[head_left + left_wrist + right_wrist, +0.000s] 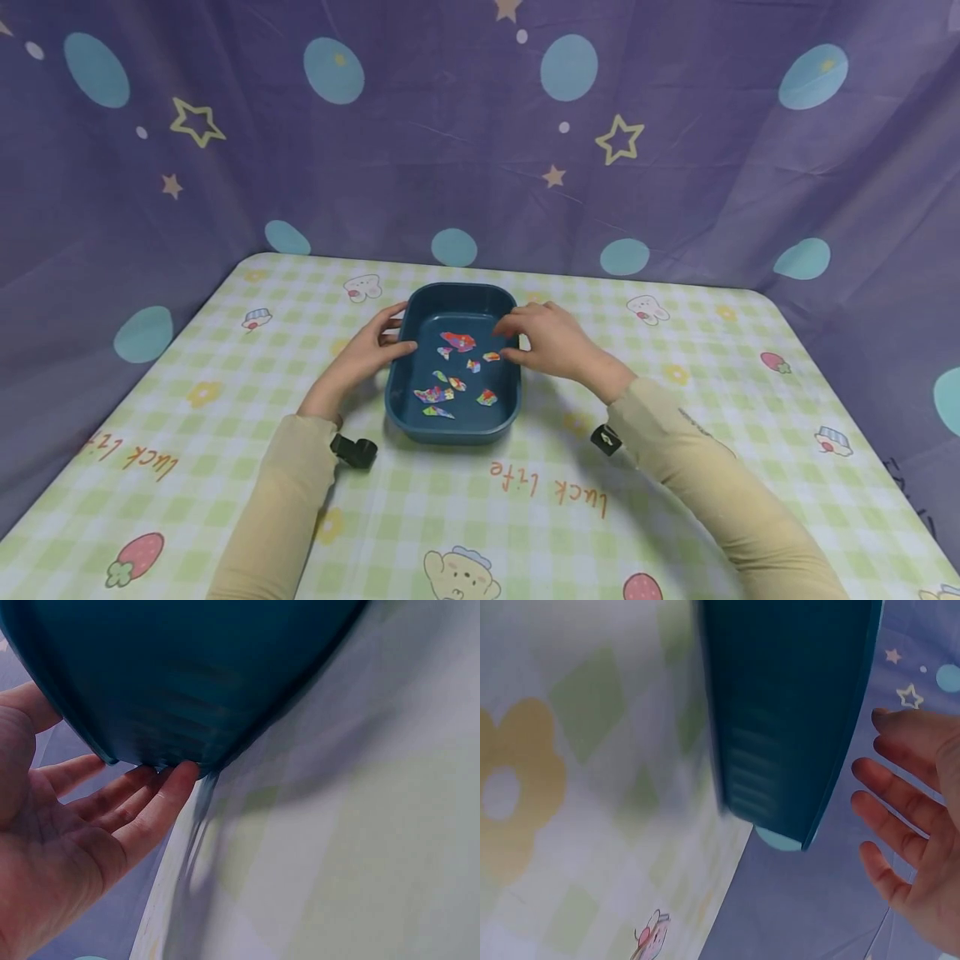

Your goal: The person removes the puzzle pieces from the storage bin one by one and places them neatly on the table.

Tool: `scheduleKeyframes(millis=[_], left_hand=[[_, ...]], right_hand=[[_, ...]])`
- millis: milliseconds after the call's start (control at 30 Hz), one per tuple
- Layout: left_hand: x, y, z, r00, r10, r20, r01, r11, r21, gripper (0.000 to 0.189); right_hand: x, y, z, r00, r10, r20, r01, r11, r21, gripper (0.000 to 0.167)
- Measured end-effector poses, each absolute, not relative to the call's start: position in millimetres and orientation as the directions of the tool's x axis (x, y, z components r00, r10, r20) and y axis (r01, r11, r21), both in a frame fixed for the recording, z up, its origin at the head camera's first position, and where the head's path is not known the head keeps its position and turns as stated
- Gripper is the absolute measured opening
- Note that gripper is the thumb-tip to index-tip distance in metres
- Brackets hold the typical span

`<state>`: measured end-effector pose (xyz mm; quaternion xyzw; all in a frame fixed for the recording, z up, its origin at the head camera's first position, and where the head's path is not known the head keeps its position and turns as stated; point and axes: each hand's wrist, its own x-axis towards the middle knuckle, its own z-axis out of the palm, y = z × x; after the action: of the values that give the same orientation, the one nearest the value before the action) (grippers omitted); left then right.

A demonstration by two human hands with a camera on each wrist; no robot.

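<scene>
A dark teal rectangular tub (453, 435) is in the middle of the head view, with several small, irregular, brightly coloured scraps (458, 341) scattered over its floor. At the tub's left side, my left hand (365, 348) grips the wall, thumb over the rim and fingers against the outside. My right hand (557, 343) hovers at the right rim with loosely bent fingers, apart from the tub wall in the right wrist view. Its thumb and fingertips reach over the inside, close to a red-and-yellow scrap (491, 357). Nothing shows between those fingers.
The tub is over a table with a green-and-white checked cloth (420, 508) printed with cartoon figures and lettering. Behind the table hangs a purple curtain (465, 167) with stars and blue dots. Black wrist cameras (354, 451) are strapped at both sleeves.
</scene>
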<state>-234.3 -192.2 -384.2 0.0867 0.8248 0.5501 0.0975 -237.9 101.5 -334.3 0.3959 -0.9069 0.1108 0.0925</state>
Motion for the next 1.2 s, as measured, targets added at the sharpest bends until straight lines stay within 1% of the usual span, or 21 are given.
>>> scheduleKeyframes(millis=[100,400,600,767,900,1200], left_hand=[[-234.8,-192.1,-384.9,-0.966,0.251,-0.064,0.037,0.379,0.925,0.071],[-236.9,-192.8,-386.5,-0.969,0.241,-0.061,0.038,0.389,0.920,0.071],[-237.3,-193.5,-386.2,-0.966,0.249,-0.067,0.035,0.386,0.922,0.071],[-237.2,-193.1,-385.7,-0.964,0.258,-0.071,0.029,0.365,0.931,0.072],[-238.0,-192.6,-386.5,-0.965,0.250,-0.075,0.025,0.373,0.928,0.072],[-237.0,-192.0,-386.3,-0.968,0.244,-0.060,0.038,0.377,0.925,0.070]], right_hand=[[-235.4,96.6,-335.5,-0.652,-0.721,0.235,-0.755,0.645,-0.117,0.024],[-230.3,85.0,-342.3,-0.623,-0.769,0.142,-0.782,0.615,-0.101,0.029],[-227.2,80.5,-347.8,-0.605,-0.791,0.094,-0.796,0.602,-0.059,0.032],[-226.1,76.7,-350.1,-0.587,-0.808,0.055,-0.810,0.585,-0.038,0.030],[-226.5,73.7,-349.9,-0.574,-0.819,0.014,-0.818,0.573,-0.048,0.027],[-228.3,67.1,-347.9,-0.578,-0.811,-0.087,-0.811,0.583,-0.052,0.024]])
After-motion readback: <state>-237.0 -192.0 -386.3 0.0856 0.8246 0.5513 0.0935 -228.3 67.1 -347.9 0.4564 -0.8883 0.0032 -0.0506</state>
